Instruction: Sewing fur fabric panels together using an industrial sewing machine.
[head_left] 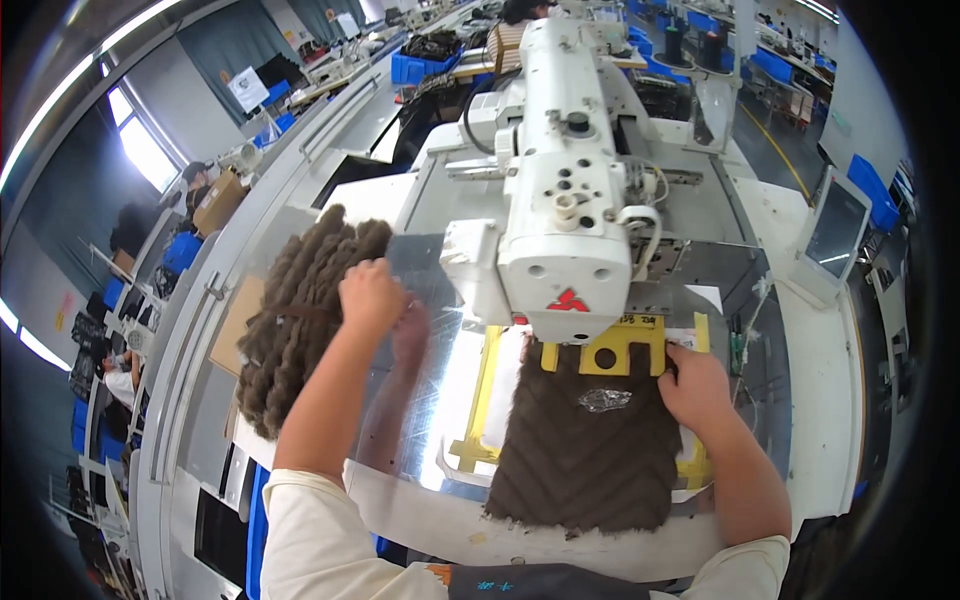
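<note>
A dark brown piece of fuzzy fabric (585, 460) with a zigzag pattern lies flat below the sewing machine head (565, 230). A yellow clamp plate (640, 355) with cut-outs presses on its far end, and a small crinkled clear patch (604, 400) shows on it. My right hand (697, 388) is at the fabric's right edge, touching the clamp plate's right side, fingers bent; their grip is partly hidden. To the left, my left hand (370, 293) is closed beside a tied bundle of brown fluffy pieces (310, 310); what its fingers hold, if anything, is hidden.
A shiny metal plate (395, 400) with yellow-taped edges spreads under the fabric. Cardboard (240, 325) sits under the bundle. At the right stands a control screen (838, 225); thread cones (712, 50) are behind the machine. Other people and blue bins (425, 67) are farther off.
</note>
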